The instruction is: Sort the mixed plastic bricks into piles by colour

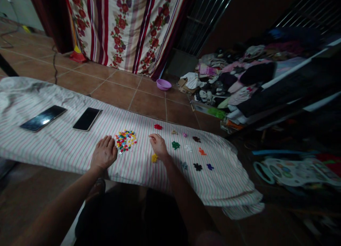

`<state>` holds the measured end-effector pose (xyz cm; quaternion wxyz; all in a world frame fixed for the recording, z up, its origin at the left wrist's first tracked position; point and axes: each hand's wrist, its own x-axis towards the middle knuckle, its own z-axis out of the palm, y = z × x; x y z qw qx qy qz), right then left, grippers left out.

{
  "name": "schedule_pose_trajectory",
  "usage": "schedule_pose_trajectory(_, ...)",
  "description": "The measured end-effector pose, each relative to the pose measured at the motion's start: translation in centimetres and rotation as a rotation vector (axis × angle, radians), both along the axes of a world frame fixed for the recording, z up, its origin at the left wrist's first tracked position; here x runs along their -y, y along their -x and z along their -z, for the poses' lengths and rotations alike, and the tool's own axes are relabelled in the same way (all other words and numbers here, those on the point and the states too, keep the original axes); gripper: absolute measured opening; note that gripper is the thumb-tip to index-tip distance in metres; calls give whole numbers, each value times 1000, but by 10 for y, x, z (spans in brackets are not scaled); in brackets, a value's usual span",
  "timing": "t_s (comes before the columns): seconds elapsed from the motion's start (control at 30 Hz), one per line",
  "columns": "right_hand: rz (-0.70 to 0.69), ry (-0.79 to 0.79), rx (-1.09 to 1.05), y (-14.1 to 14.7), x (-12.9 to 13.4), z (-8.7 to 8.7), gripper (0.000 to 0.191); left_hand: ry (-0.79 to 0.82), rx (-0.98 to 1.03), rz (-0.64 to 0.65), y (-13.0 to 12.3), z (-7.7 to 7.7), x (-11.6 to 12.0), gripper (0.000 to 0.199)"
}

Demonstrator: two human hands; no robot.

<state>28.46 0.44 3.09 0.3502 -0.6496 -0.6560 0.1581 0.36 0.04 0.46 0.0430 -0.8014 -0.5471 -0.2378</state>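
A mixed pile of small coloured pieces [126,140] lies on the striped cloth [144,175]. My left hand [105,152] rests flat beside its left edge, fingers extended. To the right of the pile, my right hand [157,145] is closed in a pinch; a tiny pale thing seems to show at the fingertips, too small to name. Near that hand are a red heap [158,126], a yellow heap [154,158] and a green heap [175,145]. Farther right sit white [188,148], orange [202,151], black [197,167], dark blue [210,167] and brown [196,139] heaps.
Two phones, one [44,118] at the far left and another [87,119] nearer the pile, lie on the cloth. Beyond the cloth's far edge, a purple basin [163,84] stands on the tiled floor, with heaped clothes [234,75] to its right.
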Motion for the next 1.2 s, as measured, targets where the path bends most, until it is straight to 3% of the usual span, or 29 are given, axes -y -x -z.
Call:
schedule_pose_trajectory(0.27, 303, -93, 66, -84, 28, 1, 25, -6, 23, 10, 1, 3, -1, 40)
schedule_pose_trajectory(0.57, 604, -2, 224, -172, 63, 4, 33, 11, 45, 26, 1, 1, -1, 40)
schedule_pose_trajectory(0.93, 669, 75, 170, -197, 68, 15, 36, 18, 73, 21, 1, 3, -1, 40)
schedule_pose_trajectory(1.2, 616, 58, 67, -207, 69, 30, 45, 13, 38, 25, 1, 1, -1, 41)
